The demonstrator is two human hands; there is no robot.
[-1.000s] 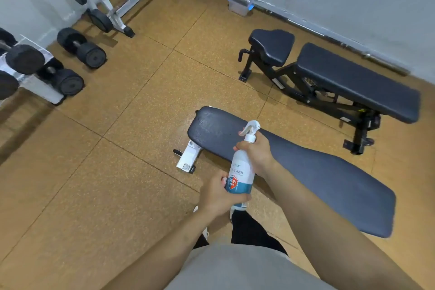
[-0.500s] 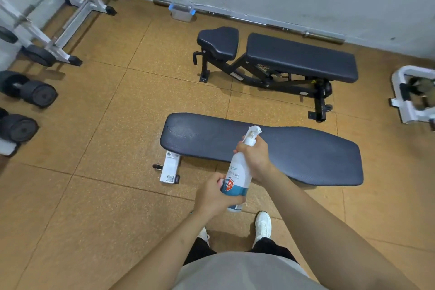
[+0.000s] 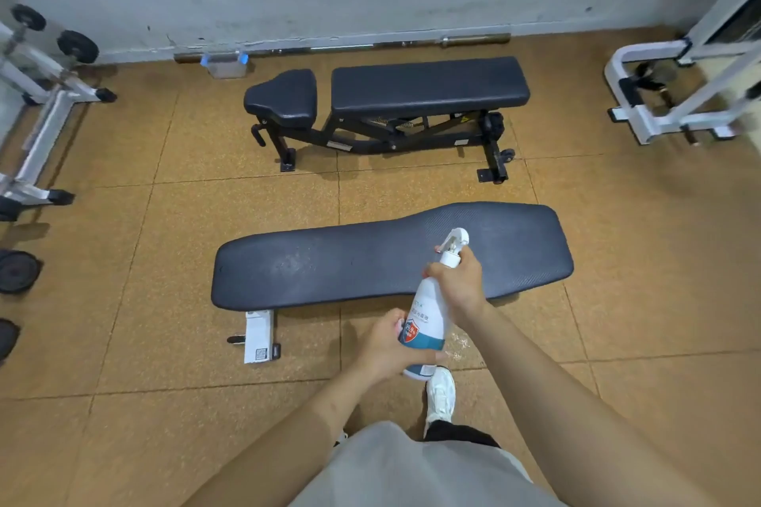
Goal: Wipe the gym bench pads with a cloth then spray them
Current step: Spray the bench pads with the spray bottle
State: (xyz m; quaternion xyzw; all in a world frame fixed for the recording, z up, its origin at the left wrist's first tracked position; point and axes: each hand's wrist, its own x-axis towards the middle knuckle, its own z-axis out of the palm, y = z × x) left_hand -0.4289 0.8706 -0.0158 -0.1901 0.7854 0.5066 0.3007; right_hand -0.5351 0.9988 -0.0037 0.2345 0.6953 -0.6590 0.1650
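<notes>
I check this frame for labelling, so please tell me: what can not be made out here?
Head view only.
- spray bottle label: print too small, partly covered by the left hand.
- trigger: the right hand's grip hides whether it is pressed.
- Legs under the near pad: hidden by it, except one white foot.
- white rack: cut off by right edge, blurred.

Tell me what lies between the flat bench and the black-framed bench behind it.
Only bare floor separates the flat bench and the black-framed bench, in the head view.
</notes>
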